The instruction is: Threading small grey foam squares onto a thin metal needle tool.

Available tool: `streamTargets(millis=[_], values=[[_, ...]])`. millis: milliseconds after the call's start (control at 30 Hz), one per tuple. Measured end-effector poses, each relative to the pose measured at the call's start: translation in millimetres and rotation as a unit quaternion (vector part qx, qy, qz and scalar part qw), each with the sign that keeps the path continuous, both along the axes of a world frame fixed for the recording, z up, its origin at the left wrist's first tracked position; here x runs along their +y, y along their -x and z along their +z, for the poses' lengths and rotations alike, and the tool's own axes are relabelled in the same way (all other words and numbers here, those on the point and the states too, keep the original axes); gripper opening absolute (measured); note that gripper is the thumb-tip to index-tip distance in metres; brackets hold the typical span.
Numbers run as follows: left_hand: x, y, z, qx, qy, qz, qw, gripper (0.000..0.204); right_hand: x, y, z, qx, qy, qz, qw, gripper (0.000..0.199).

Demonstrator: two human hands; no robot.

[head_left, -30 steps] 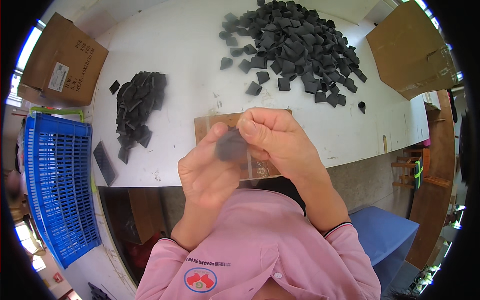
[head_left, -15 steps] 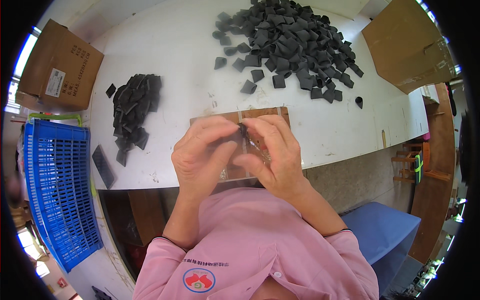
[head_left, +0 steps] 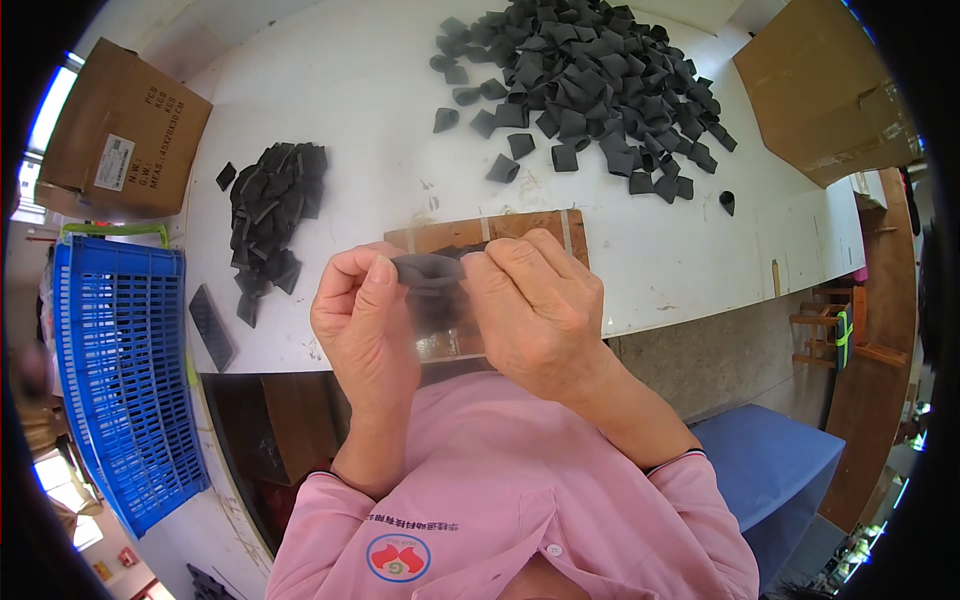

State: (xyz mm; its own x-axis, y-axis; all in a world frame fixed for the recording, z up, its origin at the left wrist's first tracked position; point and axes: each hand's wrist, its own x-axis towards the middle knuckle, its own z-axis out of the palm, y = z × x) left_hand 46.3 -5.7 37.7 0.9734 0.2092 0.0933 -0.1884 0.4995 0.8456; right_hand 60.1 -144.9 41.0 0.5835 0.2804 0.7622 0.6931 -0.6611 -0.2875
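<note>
Dark gray cloth piece (head_left: 430,268): being held up between two hands, over the brown board (head_left: 425,237). Pinching its 9 o'clock end between thumb and fingers of the left hand (head_left: 365,325). Gripping its 3 o'clock end in the right hand (head_left: 537,305), with fingers curling in tight. Holding both ends, probably to stretch the cloth out. Blurring too much lower down to tell its shape there. Having the board lying on the white table (head_left: 400,130), likely to be near both hands. Facing, from the hands, a big heap of dark loops (head_left: 590,95) at 1 o'clock, perhaps lying there to be easy to reach yet out of the way. Having a smaller pile of flatter pieces (head_left: 280,205) at 10 o'clock, likely lying apart so as not to get mixed in. Having a dark flat slab (head_left: 211,330) at 9 o'clock, maybe lying aside to give room. Looking farther out, having a left brown box (head_left: 125,135) standing at 10 o'clock, a right brown box (head_left: 830,90) at 2 o'clock, and a blue basket (head_left: 130,380) between 8 and 9 o'clock.
</note>
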Motion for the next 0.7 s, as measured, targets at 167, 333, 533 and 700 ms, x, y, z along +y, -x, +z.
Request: streamTargets(millis=[167,333,533,700], values=[[4.8,7.1,-9.9,-0.011,-0.084,-0.008,0.996,0.008,-4.0,-0.9,-16.2,0.023,0.000,0.030,0.999,0.018],[9.2,4.9,-12.3,-0.029,-0.154,-0.002,0.988,0.007,-1.6,1.8,-9.7,0.010,0.014,0.012,1.000,0.018],[25.7,-5.1,-43.8,0.057,-0.258,0.010,0.964,0.011,-26.9,-16.6,29.4,0.495,-0.392,0.116,0.767,0.016],[43.2,-9.9,-110.3,0.124,-0.542,-0.009,0.831,0.030,-31.4,-4.6,-18.7,0.504,-0.365,0.034,0.782,0.020]])
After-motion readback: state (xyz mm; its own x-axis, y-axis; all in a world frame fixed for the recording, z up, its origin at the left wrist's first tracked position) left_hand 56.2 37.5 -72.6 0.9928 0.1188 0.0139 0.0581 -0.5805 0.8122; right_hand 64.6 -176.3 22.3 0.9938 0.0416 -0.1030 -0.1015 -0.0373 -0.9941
